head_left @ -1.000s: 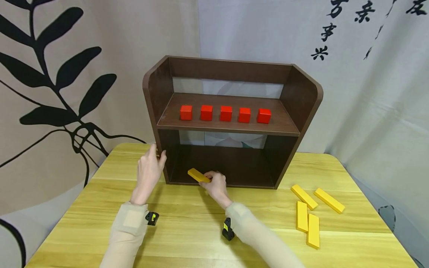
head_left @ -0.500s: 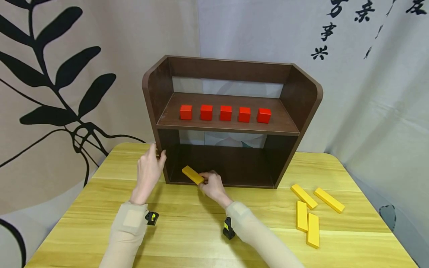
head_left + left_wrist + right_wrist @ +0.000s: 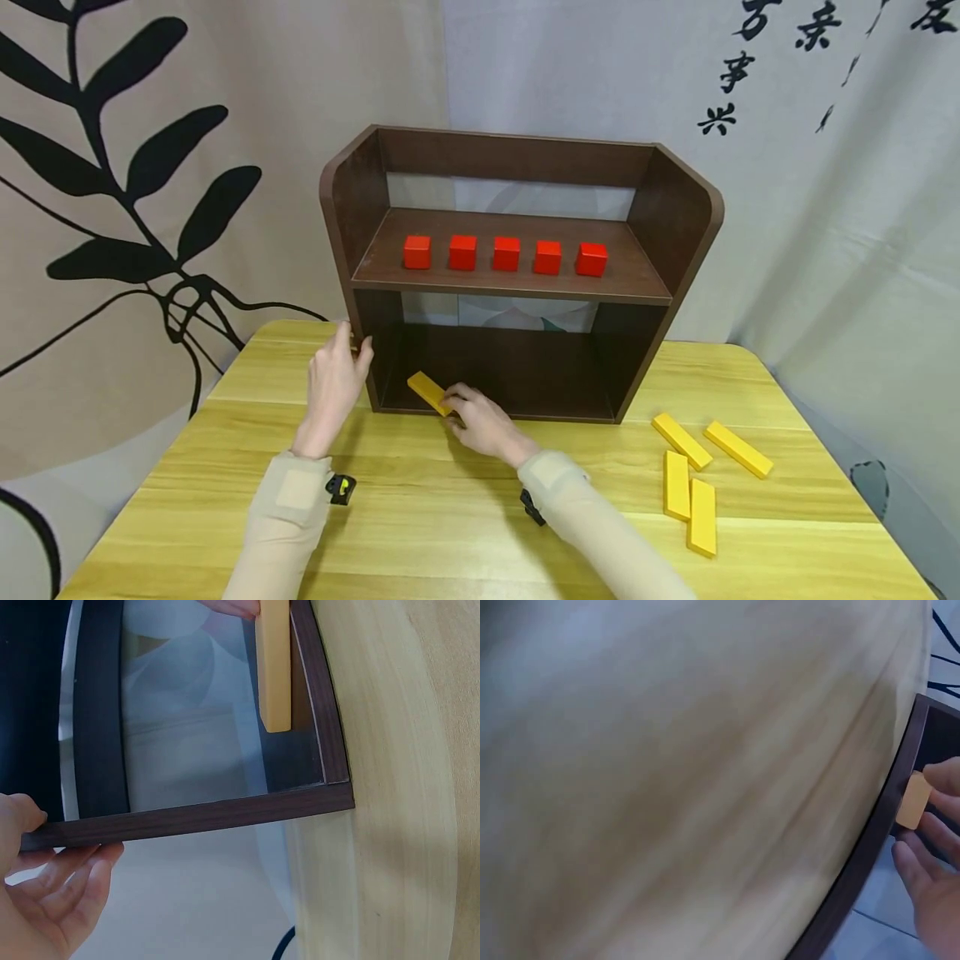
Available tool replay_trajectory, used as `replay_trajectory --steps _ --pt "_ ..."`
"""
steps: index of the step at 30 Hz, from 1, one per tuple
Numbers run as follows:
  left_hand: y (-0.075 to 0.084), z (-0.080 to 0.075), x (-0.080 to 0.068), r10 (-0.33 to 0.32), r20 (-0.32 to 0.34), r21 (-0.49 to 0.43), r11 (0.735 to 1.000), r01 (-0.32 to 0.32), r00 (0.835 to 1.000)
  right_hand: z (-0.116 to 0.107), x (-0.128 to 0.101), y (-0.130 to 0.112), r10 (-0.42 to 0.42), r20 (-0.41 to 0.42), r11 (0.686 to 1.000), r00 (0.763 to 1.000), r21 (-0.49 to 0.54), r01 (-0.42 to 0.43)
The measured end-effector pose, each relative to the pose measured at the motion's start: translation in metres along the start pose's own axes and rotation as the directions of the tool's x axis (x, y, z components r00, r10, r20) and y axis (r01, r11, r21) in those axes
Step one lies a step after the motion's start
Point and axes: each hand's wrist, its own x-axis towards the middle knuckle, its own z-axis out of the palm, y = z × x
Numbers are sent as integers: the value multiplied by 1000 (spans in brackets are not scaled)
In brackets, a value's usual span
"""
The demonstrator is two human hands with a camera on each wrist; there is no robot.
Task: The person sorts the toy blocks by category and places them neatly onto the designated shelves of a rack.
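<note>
My left hand (image 3: pixel 332 385) grips the left side panel of a dark brown two-tier wooden shelf (image 3: pixel 678 221). In the left wrist view, the thumb lies on one face of the panel (image 3: pixel 195 820) and the fingers on the other. A yellow rectangular block (image 3: pixel 427 392) lies slantwise at the front left of the lower compartment. My right hand (image 3: pixel 487 425) pinches its near end; in the right wrist view the block's end (image 3: pixel 913 801) shows between thumb and fingers, by the shelf's front edge. Whether the block touches the compartment floor, I cannot tell.
Several red cubes (image 3: pixel 506 254) stand in a row on the upper tier. On the wooden table (image 3: pixel 420 517), right of the shelf, lie several more yellow blocks (image 3: pixel 702 517). A printed curtain (image 3: pixel 810 208) hangs behind.
The yellow block has moved a little left and farther into the lower compartment with my right hand. The right wrist has since turned and shifted right. My left hand has stayed put.
</note>
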Motion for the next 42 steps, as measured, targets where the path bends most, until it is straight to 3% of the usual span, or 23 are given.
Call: replay_trajectory --steps 5,16,24,34,42 --pt "0 0 0 -6 -3 -4 1000 6 1000 -1 0 -6 -21 55 996 998 -83 25" --pt "-1 1 -1 -4 8 5 1000 4 1000 1 1 -16 3 209 995 978 -102 19" --pt "-1 1 -1 6 -6 13 1000 -6 1000 1 1 -14 -36 177 978 984 -195 71" --pt "0 1 -1 5 -7 8 1000 -5 1000 3 11 -25 16 180 973 984 -230 26" --pt "1 1 -1 -3 -3 4 1000 3 1000 7 20 -31 63 208 982 976 -190 -23"
